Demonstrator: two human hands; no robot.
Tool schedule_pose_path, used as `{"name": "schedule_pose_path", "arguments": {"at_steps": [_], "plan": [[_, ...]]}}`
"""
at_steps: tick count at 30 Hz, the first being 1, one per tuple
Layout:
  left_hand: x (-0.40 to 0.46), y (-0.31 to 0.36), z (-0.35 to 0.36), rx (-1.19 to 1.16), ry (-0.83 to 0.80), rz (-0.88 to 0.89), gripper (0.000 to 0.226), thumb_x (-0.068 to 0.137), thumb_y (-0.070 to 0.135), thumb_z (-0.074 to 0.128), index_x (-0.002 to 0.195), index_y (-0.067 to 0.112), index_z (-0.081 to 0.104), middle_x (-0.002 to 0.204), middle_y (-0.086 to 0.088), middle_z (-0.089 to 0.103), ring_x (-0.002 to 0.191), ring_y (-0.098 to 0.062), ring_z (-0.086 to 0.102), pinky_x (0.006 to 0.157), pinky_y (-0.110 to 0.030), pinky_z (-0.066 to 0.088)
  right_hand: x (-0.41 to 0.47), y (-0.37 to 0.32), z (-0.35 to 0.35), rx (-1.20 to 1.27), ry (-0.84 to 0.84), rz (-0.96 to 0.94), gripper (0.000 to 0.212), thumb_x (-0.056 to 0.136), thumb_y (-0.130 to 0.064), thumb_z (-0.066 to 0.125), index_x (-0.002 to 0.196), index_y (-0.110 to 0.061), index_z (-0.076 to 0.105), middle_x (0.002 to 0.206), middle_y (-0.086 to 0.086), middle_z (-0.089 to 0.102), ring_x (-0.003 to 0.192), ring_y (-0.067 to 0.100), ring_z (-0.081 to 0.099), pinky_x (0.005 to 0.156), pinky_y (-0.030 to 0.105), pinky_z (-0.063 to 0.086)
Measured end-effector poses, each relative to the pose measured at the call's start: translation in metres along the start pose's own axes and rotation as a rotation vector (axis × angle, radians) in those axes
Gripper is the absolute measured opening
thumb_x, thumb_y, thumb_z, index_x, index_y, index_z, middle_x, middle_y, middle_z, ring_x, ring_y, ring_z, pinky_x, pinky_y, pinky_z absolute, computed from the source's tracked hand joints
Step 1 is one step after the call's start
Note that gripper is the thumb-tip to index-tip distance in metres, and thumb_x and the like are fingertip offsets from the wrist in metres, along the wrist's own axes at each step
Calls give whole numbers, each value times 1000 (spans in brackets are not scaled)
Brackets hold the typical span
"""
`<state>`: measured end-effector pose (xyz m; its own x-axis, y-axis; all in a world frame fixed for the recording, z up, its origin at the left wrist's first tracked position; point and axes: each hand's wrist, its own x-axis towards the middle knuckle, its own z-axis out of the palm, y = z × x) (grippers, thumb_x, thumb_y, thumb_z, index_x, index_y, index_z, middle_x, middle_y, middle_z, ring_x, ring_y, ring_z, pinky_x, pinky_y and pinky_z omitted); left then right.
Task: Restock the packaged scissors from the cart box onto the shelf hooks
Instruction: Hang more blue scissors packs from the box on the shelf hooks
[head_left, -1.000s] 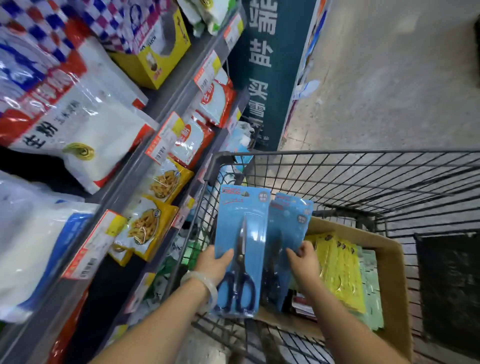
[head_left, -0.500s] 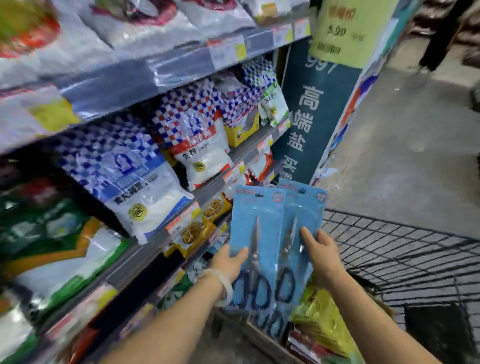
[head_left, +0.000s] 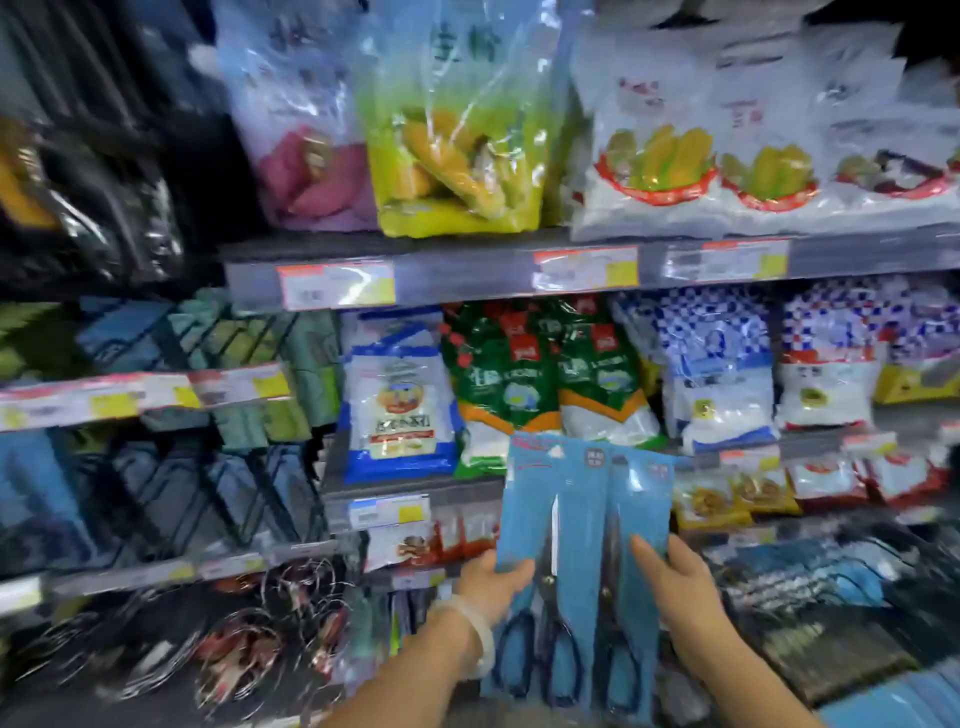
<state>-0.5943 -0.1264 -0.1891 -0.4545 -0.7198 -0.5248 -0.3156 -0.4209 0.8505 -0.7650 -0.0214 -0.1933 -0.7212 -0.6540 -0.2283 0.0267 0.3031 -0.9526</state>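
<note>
Since half a second ago the cart and aisle floor have dropped out of view; the view now faces the shelving squarely, and the two packaged scissors (head_left: 582, 551) are raised in front of its lower shelves. They are flat, glossy blue cards, fanned side by side, with dark loop handles at the bottom. The left hand (head_left: 491, 577), with a pale band at the wrist, pinches the left card's edge; the right hand (head_left: 675, 587) grips the right card. Crinkled plastic bags fill the grey shelf (head_left: 467, 273). Everything is motion-blurred; hooks cannot be made out, and the cards' print is unreadable.
</note>
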Motion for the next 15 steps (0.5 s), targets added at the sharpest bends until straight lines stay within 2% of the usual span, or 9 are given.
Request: {"name": "schedule_pose_path", "arguments": {"at_steps": [4, 6, 8, 10, 11, 13, 15], "plan": [[-20, -11, -110, -87, 147, 8, 31, 90, 16, 61, 116, 0, 61, 116, -16, 66, 99, -22, 62, 88, -30, 50, -21, -19, 106, -77, -126, -61, 15, 89, -9, 60, 76, -15, 63, 82, 8, 65, 70, 13, 52, 67, 32, 42], [-31, -22, -165, -148, 205, 0, 32, 90, 19, 62, 117, 1, 62, 118, -16, 65, 108, -27, 62, 98, -38, 48, -38, -27, 161, -111, -189, -93, 10, 88, -5, 61, 86, -12, 67, 87, 8, 68, 75, 14, 56, 71, 33, 47], [-44, -33, -220, -182, 264, 8, 28, 88, 20, 63, 112, 5, 64, 115, -13, 67, 107, -27, 62, 104, -42, 44, -53, -32, 217, -153, -237, -113, 11, 88, -6, 61, 97, -6, 67, 96, 14, 68, 86, 21, 60, 83, 37, 48], [-55, -44, -275, -241, 321, 40, 20, 88, 14, 63, 106, 5, 67, 100, -8, 72, 95, -21, 63, 99, -35, 48, -70, -36, 276, -228, -289, -134, 17, 89, -9, 60, 104, -3, 65, 100, 16, 66, 93, 25, 60, 84, 35, 46], [-60, -49, -304, -262, 347, 46, 20, 88, 11, 63, 106, 3, 67, 92, -6, 72, 89, -19, 63, 92, -30, 50, -80, -38, 307, -254, -321, -142, 19, 90, -10, 59, 107, -3, 64, 100, 15, 64, 91, 23, 60, 81, 32, 46], [-73, -57, -363, -260, 391, 38, 22, 88, 7, 62, 107, -2, 66, 93, -9, 69, 83, -17, 62, 82, -25, 52, -101, -43, 367, -294, -398, -150, 17, 92, -13, 56, 107, -8, 63, 99, 11, 60, 82, 14, 55, 72, 26, 43], [-87, -62, -420, -301, 432, 36, 26, 88, 2, 61, 111, -10, 63, 100, -16, 64, 91, -22, 58, 86, -33, 48, -120, -49, 424, -306, -450, -151, 8, 93, -16, 55, 96, -12, 62, 99, 11, 59, 83, 13, 50, 69, 25, 38]]}}
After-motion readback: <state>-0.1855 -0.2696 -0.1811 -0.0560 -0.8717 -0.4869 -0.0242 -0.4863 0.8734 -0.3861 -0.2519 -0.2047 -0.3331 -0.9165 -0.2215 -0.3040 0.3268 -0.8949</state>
